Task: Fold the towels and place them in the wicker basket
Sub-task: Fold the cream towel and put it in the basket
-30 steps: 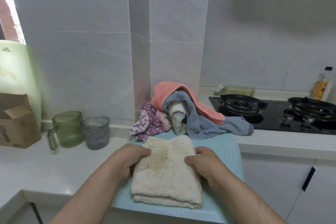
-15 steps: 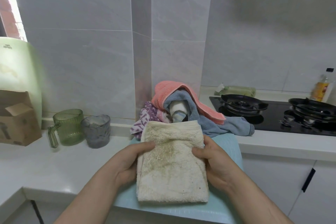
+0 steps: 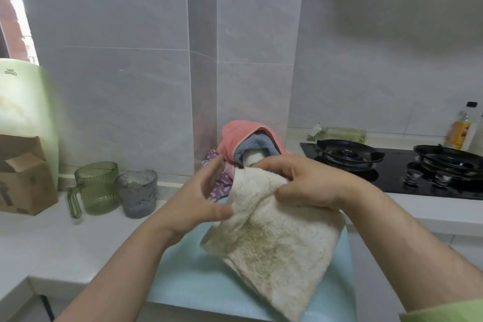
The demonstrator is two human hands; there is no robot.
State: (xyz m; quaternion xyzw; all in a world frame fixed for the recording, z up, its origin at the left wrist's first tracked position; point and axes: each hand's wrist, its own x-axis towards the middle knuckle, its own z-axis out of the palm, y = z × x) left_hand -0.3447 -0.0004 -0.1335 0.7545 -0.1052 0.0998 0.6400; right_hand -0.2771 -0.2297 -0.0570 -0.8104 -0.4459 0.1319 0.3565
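Note:
A folded cream towel with a brownish stain hangs tilted above the light blue mat. My right hand grips its upper edge, fingers curled over the cloth. My left hand is beside the towel's left edge with fingers spread; the thumb touches the cloth. Behind lies a pile of unfolded towels: a pink towel on top, a blue-grey towel under it, a purple patterned one at the left. No wicker basket is in view.
A green jug and a grey cup stand at the left on the white counter, beside a cardboard box. A black gas hob and an oil bottle are at the right.
The cream towel has been lifted off the mat and tilted to the right. My left hand has let go of its side and opened; my right hand now holds the top edge.

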